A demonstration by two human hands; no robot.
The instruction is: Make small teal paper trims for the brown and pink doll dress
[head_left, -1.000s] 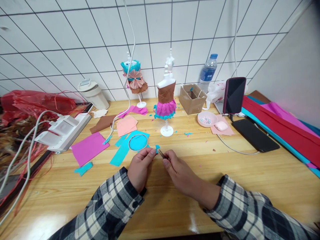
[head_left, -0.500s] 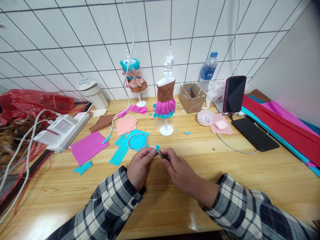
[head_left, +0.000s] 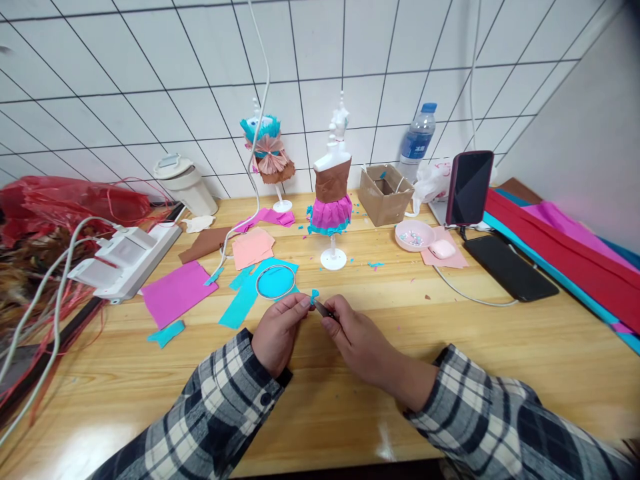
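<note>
My left hand (head_left: 281,328) pinches a small gathered piece of blue crepe paper (head_left: 315,295) between thumb and fingers. In my right hand (head_left: 357,341) is a dark, pointed metal tool, probably tweezers (head_left: 325,311), its tip touching the blue piece. Just beyond the left hand, a thin metal ring (head_left: 257,287) lies on flat blue paper (head_left: 237,309). Straight ahead stands a small white mannequin (head_left: 332,160) in a brown top and a pink skirt with a blue frilled hem. Behind it to the left is a second dressed mannequin (head_left: 271,157).
Pink paper (head_left: 177,293) and peach paper (head_left: 253,246) lie left, near a power strip (head_left: 125,261). A cardboard box (head_left: 384,197), a pink bowl of beads (head_left: 415,237), a propped phone (head_left: 469,189) and a black phone (head_left: 510,268) stand or lie right. A white cable (head_left: 264,87) hangs in front of the wall.
The tool's tip has shifted very slightly against the blue piece. Both hands stay nearly in place, and the other things have not moved.
</note>
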